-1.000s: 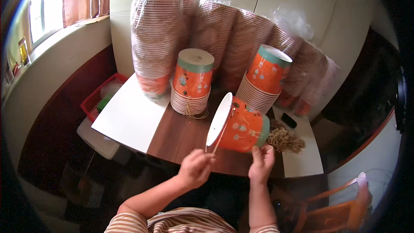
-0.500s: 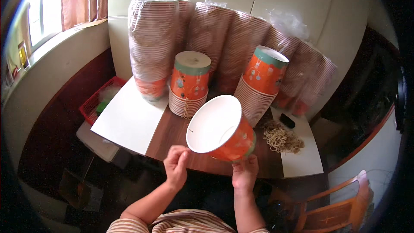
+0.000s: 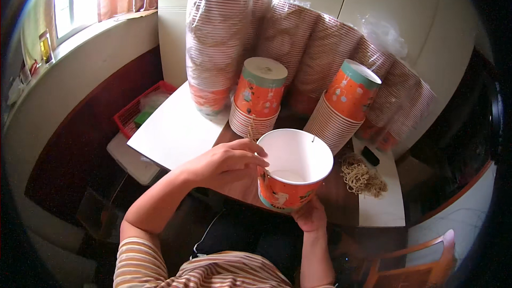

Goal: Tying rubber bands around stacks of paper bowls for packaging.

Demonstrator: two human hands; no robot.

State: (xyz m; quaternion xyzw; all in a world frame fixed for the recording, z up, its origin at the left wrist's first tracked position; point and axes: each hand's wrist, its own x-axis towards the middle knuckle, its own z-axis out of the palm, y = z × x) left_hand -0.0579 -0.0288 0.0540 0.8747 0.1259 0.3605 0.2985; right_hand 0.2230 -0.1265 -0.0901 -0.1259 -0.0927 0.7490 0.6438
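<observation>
Holding the paper bucket (image 3: 295,169) low on its right side, the right grip (image 3: 311,214) carries it in the air by the near edge of the surface (image 3: 173,128), mouth up. The left grip (image 3: 226,165) has its fingers loosely bent at the left of the rim; I cannot tell whether it pinches something or only touches. Because the support seems to come mainly from below, a strong push on the rim could turn the bucket, and it could slip down past the edge. A small bit, perhaps a cord end (image 3: 313,139), shows inside the far rim; a hard pull could draw it out or tear the paper. Swinging the bucket forward could also knock the right stack of buckets (image 3: 342,112), standing close behind. The string pile (image 3: 362,177) could tangle if pulled carelessly.
</observation>
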